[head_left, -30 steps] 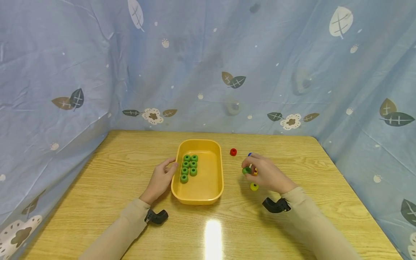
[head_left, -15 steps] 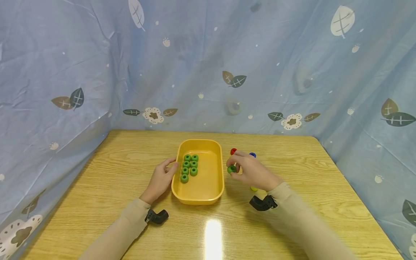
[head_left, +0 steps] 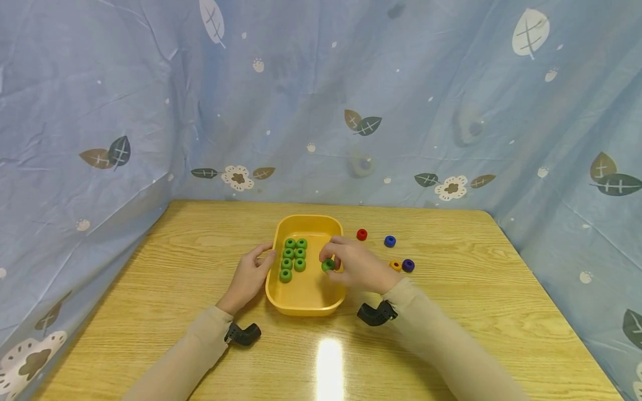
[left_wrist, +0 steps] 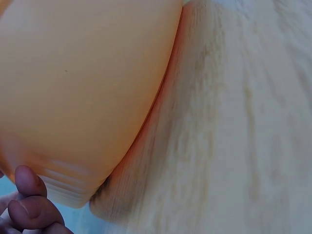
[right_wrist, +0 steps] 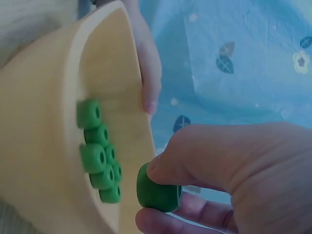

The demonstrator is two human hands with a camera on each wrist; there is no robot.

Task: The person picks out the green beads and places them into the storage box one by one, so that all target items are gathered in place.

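Observation:
Held between the thumb and fingers of my right hand [head_left: 363, 268], a green bead [right_wrist: 157, 192] with a hole through it hangs over the right half of the yellow tray [head_left: 306, 310]. Inside that tray, several matching green beads [head_left: 287, 264] stand in two columns along the left side. My left hand [head_left: 247, 281] rests against the outside of the tray's left wall, thumb and index finger at the rim. In the left wrist view, fingertips [left_wrist: 31, 212] show beside the tray wall [left_wrist: 83, 97].
Right of the tray lie a red bead [head_left: 362, 234], a blue bead [head_left: 390, 241], an orange bead [head_left: 395, 265] and a purple bead [head_left: 408, 265] on the wooden table [head_left: 501, 312]. A patterned blue curtain [head_left: 311, 100] hangs behind and at the sides.
My right hand has carried the green bead leftward from the loose beads to over the tray. The orange and purple beads are now uncovered; the yellow bead is hidden. My left hand stays put.

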